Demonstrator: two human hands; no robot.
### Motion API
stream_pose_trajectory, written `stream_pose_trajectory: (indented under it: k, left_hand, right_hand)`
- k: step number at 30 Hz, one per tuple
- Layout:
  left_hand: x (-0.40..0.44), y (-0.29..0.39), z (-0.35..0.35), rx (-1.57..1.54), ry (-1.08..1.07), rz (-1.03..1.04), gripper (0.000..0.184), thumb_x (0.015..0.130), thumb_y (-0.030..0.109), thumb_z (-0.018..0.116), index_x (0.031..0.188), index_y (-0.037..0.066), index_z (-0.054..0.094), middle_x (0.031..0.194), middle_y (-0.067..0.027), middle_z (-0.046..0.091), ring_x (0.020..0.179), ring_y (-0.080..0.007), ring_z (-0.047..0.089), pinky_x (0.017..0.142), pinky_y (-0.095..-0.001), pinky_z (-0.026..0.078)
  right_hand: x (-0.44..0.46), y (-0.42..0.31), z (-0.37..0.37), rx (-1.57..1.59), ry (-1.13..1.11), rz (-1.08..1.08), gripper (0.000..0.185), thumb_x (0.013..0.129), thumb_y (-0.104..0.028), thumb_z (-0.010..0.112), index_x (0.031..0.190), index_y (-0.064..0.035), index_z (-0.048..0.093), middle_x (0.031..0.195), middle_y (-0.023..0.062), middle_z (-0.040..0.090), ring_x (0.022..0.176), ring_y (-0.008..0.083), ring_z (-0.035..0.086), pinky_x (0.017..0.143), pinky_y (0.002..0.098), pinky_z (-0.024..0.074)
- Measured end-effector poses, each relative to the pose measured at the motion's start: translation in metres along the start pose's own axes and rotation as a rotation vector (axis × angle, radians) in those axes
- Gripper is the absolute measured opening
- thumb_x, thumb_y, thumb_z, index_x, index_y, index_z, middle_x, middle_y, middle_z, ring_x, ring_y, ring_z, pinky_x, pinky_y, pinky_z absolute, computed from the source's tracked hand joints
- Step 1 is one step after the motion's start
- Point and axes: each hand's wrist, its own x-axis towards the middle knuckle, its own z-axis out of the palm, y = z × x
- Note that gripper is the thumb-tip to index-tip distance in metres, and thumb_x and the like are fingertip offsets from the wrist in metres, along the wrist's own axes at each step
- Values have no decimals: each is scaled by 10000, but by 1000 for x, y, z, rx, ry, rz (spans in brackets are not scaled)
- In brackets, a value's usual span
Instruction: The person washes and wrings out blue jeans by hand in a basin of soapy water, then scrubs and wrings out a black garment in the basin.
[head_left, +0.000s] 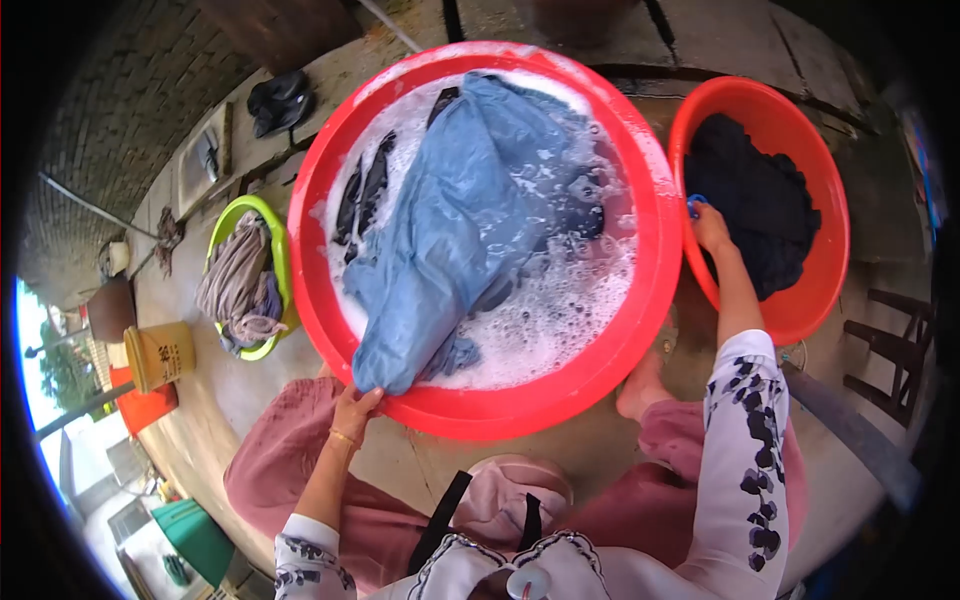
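A large red basin (520, 410) holds foamy water and a soaked blue garment (430, 230), with dark cloth partly sunk beside it. At the basin's lower left rim, my left hand (352, 415) pinches the lower end of the blue garment. My right hand (709, 226) is closed round a small blue object (695, 204) between the large basin and a smaller orange-red basin (836, 220). Black cloth (750, 205) lies in that smaller basin, to the right of my right hand.
On the left, a green basin (285, 275) holds greyish clothes (240, 280). Farther left is a yellow bucket (160, 357). A dark wooden stool (890, 350) stands at the right. Black shoes or cloth (281, 103) lie at the upper left.
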Motion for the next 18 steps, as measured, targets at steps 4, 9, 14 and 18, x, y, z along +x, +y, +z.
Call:
stream_pose_trajectory:
  k: [4,9,14,18]
  left_hand:
    - [2,6,17,-5,134,309,278,821,112,637,1073,5,591,956,-11,612,845,-85,535,800,-225,418]
    - [14,12,28,-412,93,421,248,850,130,559,1088,63,583,972,-6,611,867,-107,538,779,-255,404]
    - [10,12,22,-830,-69,360,377,901,211,470,1245,59,453,1198,-78,547,1067,-205,523,870,-344,415]
    - [11,16,39,-1105,-110,263,427,902,273,503,1258,45,444,1312,-127,472,1235,-287,415,1064,-452,276]
  right_hand:
    - [3,-2,-4,119,0,-95,352,774,-165,588,1098,-29,603,1025,217,622,988,328,597,840,377,460]
    - [-1,-10,-12,430,44,176,152,718,-61,631,849,-7,579,785,142,614,770,254,620,694,346,473]
    - [-4,-15,-21,617,602,12,173,718,-50,682,789,-41,523,712,14,507,613,98,473,557,236,403]
    - [-108,-193,-59,960,32,-258,163,851,-200,613,794,-66,539,644,-50,442,585,36,378,502,216,302]
